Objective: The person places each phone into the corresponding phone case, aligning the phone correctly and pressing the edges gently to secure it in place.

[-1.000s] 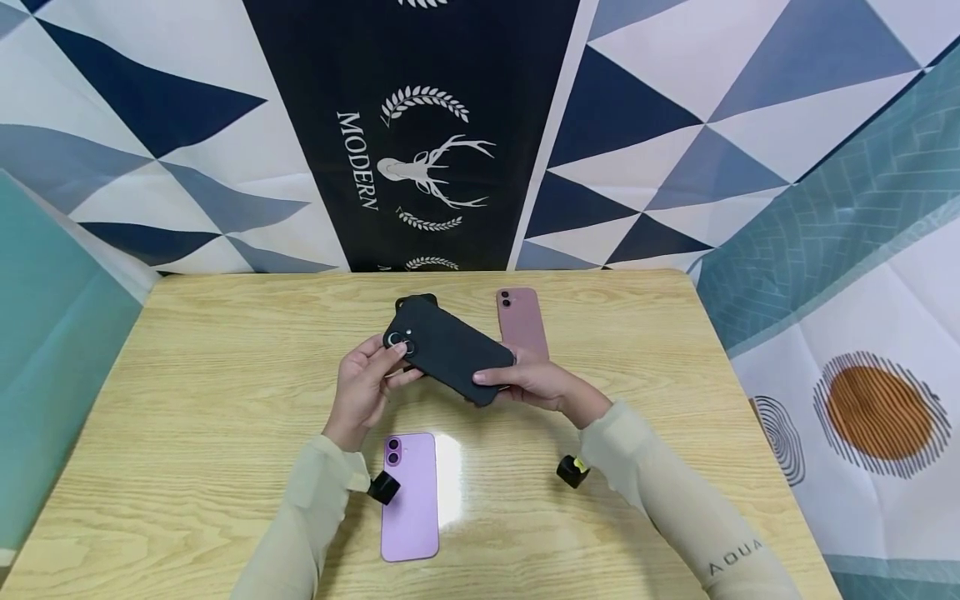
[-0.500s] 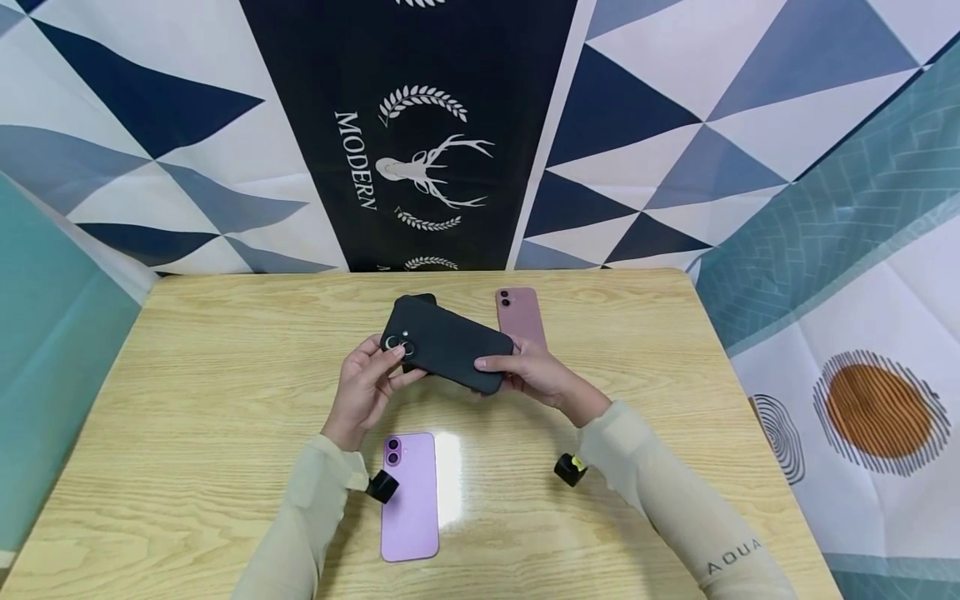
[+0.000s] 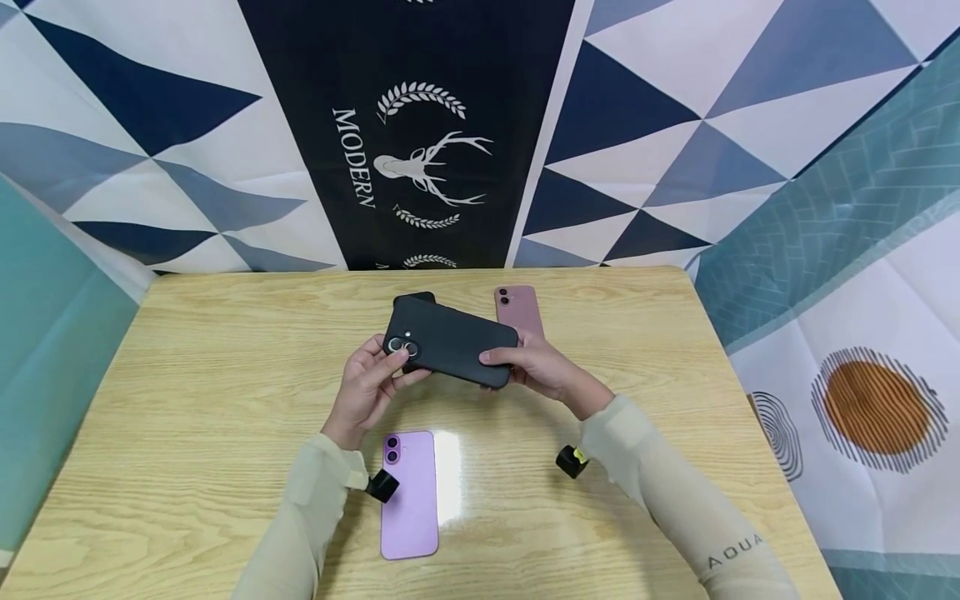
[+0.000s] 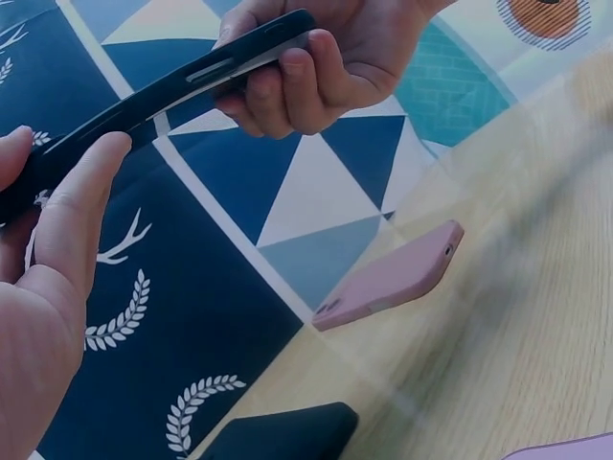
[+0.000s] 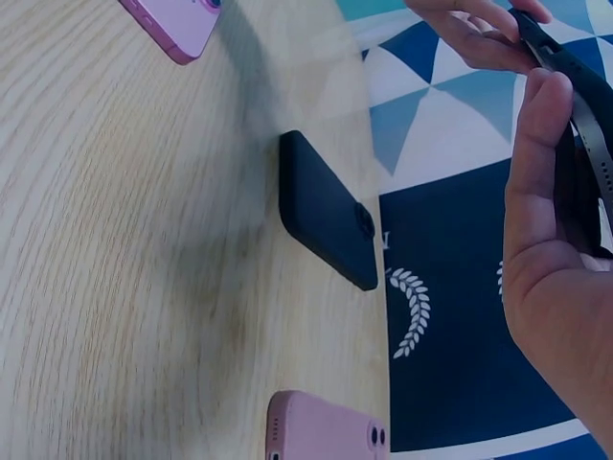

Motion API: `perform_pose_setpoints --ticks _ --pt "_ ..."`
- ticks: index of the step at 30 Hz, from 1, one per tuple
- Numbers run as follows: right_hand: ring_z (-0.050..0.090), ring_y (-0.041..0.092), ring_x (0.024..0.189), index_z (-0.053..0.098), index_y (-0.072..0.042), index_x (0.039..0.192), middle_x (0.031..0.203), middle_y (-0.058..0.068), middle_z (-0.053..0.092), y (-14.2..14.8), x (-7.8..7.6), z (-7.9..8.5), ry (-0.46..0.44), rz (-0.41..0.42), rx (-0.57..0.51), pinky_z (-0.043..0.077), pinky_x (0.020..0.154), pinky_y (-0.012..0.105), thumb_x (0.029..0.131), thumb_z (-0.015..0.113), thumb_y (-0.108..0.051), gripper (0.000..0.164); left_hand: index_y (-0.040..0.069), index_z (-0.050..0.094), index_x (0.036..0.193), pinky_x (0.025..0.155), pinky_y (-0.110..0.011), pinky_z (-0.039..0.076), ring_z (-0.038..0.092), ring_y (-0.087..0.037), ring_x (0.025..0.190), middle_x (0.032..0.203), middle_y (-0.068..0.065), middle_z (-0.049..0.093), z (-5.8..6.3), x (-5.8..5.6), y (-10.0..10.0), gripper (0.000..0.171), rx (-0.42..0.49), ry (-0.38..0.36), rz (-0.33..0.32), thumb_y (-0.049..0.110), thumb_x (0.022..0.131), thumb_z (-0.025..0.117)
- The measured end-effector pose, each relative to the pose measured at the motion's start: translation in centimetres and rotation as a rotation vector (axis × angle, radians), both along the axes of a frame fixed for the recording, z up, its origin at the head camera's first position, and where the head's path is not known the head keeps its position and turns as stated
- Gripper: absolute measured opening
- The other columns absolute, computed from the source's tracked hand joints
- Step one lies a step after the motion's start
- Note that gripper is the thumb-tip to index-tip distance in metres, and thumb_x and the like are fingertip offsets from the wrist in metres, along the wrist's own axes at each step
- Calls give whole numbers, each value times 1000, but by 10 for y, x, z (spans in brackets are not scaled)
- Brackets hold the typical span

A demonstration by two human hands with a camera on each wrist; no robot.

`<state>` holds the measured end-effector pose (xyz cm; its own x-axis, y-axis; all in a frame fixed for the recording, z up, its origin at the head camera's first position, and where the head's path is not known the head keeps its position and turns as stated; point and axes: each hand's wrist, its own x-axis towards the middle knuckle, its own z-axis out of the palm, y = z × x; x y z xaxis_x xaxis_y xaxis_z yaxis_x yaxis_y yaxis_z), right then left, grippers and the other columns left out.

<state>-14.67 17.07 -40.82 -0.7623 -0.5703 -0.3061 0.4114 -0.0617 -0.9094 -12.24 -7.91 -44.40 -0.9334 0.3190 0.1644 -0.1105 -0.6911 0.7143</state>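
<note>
My left hand (image 3: pixel 365 387) and right hand (image 3: pixel 543 367) hold a black phone case (image 3: pixel 453 342) between them, its back facing up. At the camera end, my left thumb presses beside the lens rings. My right hand pinches the opposite end, thumb on top and fingers beneath. In the right wrist view a silver phone edge (image 5: pixel 603 163) with small holes shows along the black case, partly apart from it. Seen from the left wrist, the case looks bent along its length. The phone's screen side is mostly hidden.
Behind the held case, a black-cased phone (image 5: pixel 330 216) lies on the wooden table (image 3: pixel 225 375). To its right is a dusty-pink phone (image 3: pixel 520 308), partly behind my right hand. A lilac phone (image 3: pixel 409 517) lies nearer, by my left wrist. Patterned cloth (image 3: pixel 622 125) hangs behind the table.
The right end of the held case has swung up and away a little, so it lies more level across the view. Both hands keep their hold; the left has barely moved.
</note>
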Motion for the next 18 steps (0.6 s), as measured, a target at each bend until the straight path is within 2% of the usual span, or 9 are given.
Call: perform_pose_setpoints --ticks 11,14,18 --pt "68 16 65 34 5 137 92 4 67 3 -2 2 19 19 24 56 60 25 88 52 -3 52 3 48 102 84 -33 53 68 -18 98 107 -9 67 0 0 1 24 39 -29 -67 -17 90 39" --pt "68 15 66 35 5 136 91 4 67 2 -2 2 18 18 18 56 60 25 89 52 -3 51 3 46 103 84 -34 53 67 -20 100 110 -10 66 0 0 2 23 59 -26 -55 -16 91 39" --pt "67 14 65 38 4 131 88 4 67 1 -1 2 11 21 -20 56 63 25 91 53 -7 44 3 44 103 83 -33 54 66 -21 103 113 -10 64 0 2 2 22 70 -38 -8 -15 92 36"
